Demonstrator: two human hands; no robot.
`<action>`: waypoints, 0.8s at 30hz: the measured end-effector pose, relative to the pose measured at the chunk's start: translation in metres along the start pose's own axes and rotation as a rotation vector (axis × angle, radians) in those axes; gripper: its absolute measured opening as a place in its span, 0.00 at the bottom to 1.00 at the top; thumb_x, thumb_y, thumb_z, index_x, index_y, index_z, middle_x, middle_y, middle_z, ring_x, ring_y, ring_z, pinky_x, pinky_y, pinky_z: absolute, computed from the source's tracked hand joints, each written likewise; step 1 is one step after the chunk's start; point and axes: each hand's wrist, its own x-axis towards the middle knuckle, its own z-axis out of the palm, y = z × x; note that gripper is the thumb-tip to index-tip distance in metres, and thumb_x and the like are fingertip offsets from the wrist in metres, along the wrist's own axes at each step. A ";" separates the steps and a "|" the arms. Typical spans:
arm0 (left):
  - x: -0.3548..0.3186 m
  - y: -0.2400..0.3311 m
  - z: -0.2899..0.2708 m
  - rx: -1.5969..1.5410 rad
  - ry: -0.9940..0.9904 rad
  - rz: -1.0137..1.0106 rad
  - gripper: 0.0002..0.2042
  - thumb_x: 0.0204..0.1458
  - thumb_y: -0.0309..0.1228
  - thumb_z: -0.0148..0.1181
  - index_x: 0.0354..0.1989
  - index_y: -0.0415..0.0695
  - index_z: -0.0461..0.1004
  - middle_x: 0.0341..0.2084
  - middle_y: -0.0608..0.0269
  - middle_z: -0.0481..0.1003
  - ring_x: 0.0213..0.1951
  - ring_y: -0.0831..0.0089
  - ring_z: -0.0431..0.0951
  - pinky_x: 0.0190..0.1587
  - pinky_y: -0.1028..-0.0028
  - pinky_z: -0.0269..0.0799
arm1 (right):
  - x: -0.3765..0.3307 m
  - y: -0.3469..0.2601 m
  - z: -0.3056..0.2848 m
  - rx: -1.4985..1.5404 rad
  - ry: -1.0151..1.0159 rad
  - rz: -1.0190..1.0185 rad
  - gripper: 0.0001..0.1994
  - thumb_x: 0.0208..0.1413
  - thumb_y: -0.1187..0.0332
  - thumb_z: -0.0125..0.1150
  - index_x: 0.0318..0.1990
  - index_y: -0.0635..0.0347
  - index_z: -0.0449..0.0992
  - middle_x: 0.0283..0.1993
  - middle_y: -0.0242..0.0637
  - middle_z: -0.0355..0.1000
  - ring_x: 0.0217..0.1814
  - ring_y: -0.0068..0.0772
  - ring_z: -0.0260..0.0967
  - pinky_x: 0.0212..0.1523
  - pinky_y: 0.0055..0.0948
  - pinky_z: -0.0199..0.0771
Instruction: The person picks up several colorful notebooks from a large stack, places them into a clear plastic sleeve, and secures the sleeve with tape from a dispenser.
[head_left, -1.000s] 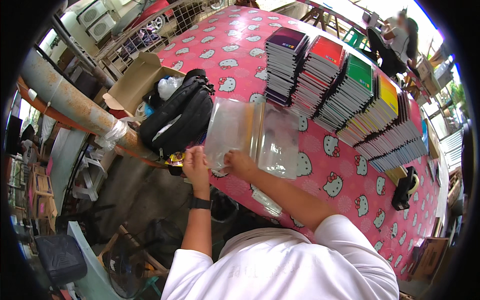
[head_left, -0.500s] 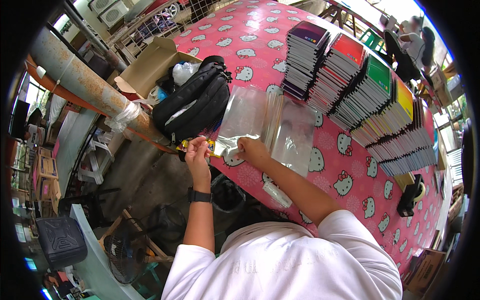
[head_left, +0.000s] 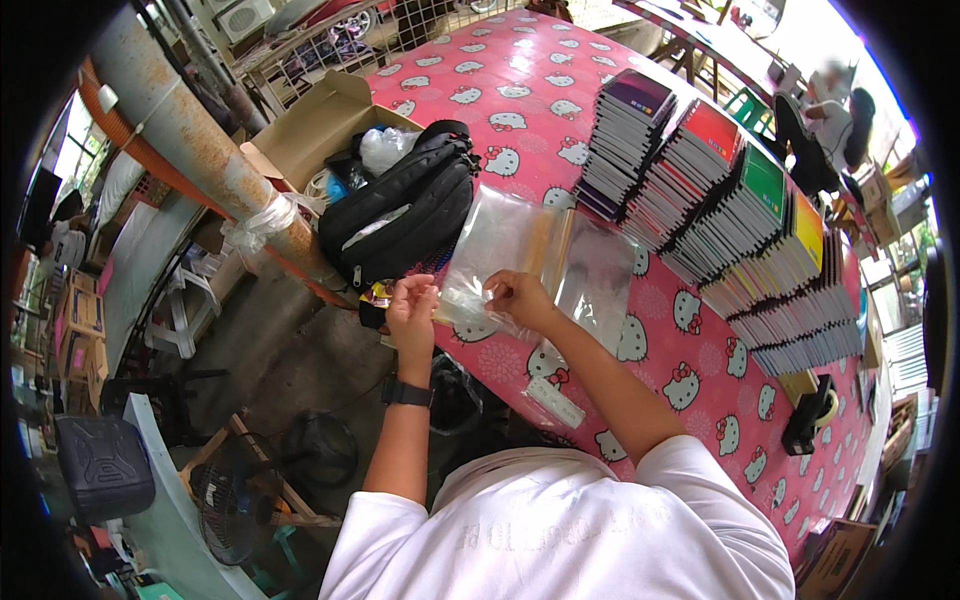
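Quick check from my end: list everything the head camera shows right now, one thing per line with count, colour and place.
clear plastic bags: a small pile, transparent, on the table by both hands
table: one, pink cloth with cat-face print, centre to right
notebooks: several leaning stacks, purple, red, green, yellow covers, right of the bags
black bag: one, left edge of the table
cardboard box: one, brown, open, behind the black bag
pillar: one, rusty, left
tape dispenser: one, black, far right on the table
fan: one, dark, on the floor lower left
left hand: pinching a bag's edge
right hand: gripping the same bag
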 end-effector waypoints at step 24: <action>0.015 -0.057 0.036 0.317 0.007 -0.065 0.15 0.45 0.37 0.66 0.23 0.38 0.69 0.16 0.65 0.73 0.16 0.80 0.69 0.20 0.77 0.64 | -0.137 -0.001 -0.163 0.317 0.719 -0.022 0.10 0.55 0.66 0.51 0.42 0.60 0.73 0.32 0.29 0.70 0.28 0.22 0.66 0.29 0.22 0.67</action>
